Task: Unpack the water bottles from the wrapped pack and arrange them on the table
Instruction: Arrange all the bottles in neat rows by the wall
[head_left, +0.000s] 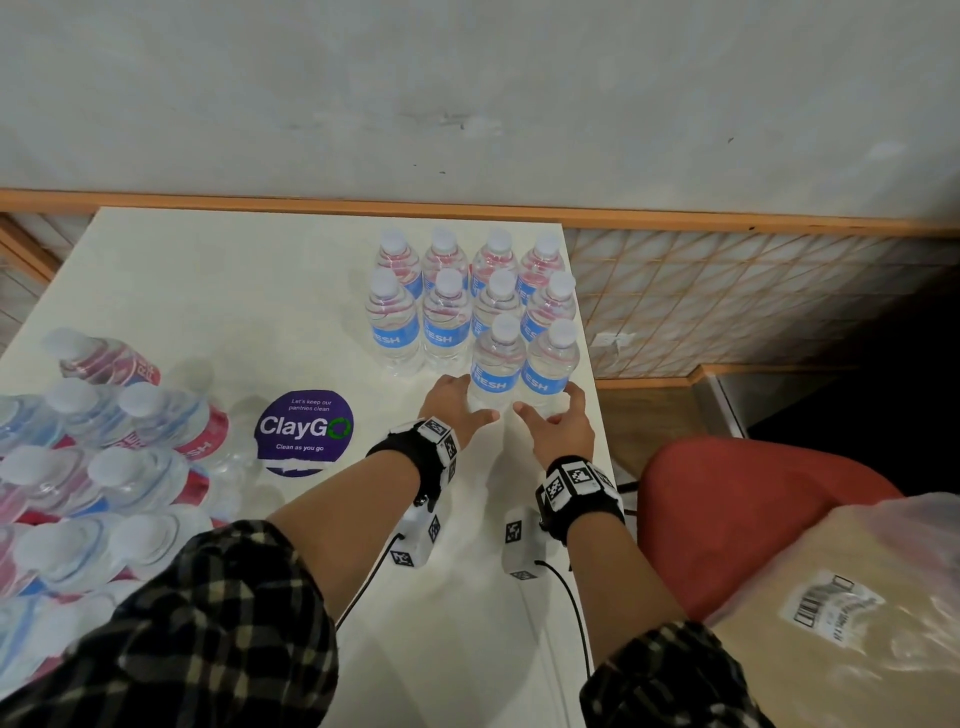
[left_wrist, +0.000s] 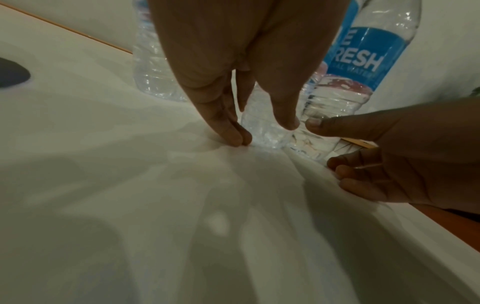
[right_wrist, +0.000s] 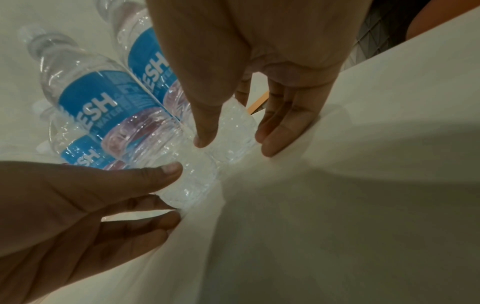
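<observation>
The table (head_left: 218, 291) carries the wrapped pack (head_left: 98, 467) at its left edge and ten standing bottles toward its far right corner, in rows. The placing step looks in hand: two front bottles (head_left: 496, 364) stand at the right edge. The left hand (head_left: 454, 402) and right hand (head_left: 563, 421) flank their bases, fingers straight and loose, gripping nothing. Next, likely a return to the pack. Only the wrist views show fingertips (left_wrist: 235, 137) resting on the tabletop.
</observation>
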